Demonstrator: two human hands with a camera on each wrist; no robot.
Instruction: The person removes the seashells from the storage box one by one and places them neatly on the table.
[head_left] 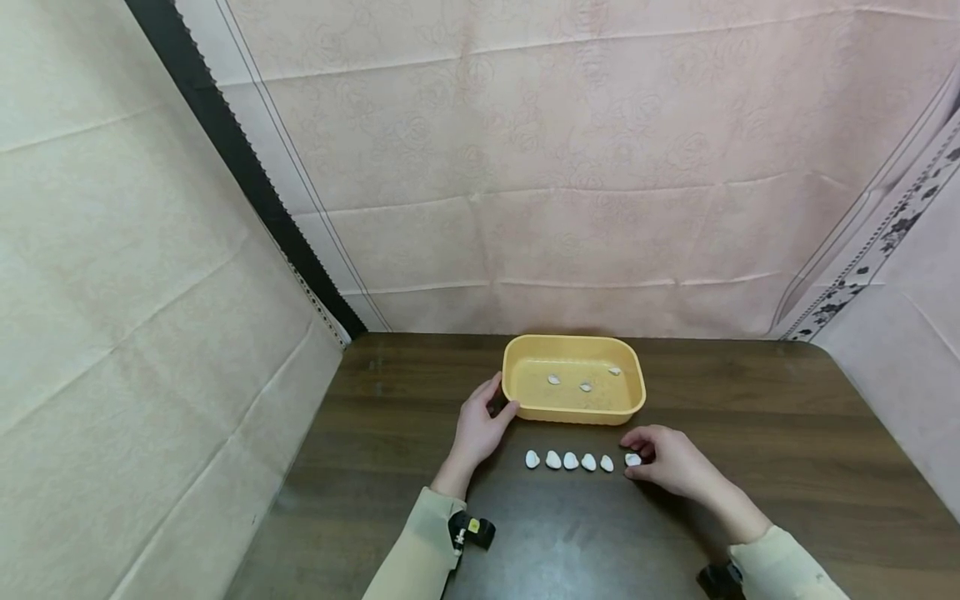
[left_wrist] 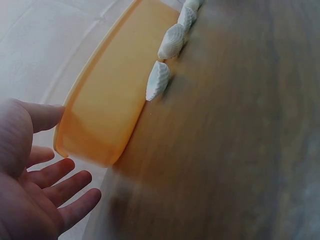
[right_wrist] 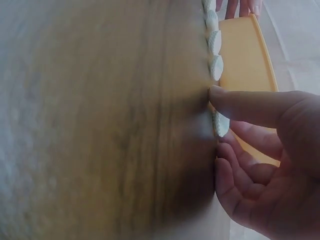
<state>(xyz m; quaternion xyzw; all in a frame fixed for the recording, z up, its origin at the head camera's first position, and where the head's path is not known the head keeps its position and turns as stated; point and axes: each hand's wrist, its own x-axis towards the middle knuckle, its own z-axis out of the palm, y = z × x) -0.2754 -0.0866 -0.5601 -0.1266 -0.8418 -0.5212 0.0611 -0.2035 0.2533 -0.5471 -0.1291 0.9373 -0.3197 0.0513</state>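
At the left end of the yellow plastic basin [head_left: 573,417], my left hand [head_left: 480,425] has its thumb at the rim and its other fingers extended and spread, as the left wrist view shows. My right hand [head_left: 670,460] pinches a white seashell [head_left: 633,459] between thumb and fingers, low over the wooden table. To its left lies a row of several white seashells, the nearest being a ribbed shell [head_left: 607,463] and the farthest a rounder shell [head_left: 532,459]. In the right wrist view the held shell [right_wrist: 221,125] shows partly behind the thumb.
Inside the basin lie 3 small shells, one of them a pale shell [head_left: 585,387] near the middle. The dark wooden table [head_left: 412,375] ends at a pale patterned cloth [head_left: 585,167] behind, with further cloth walls at left and right.
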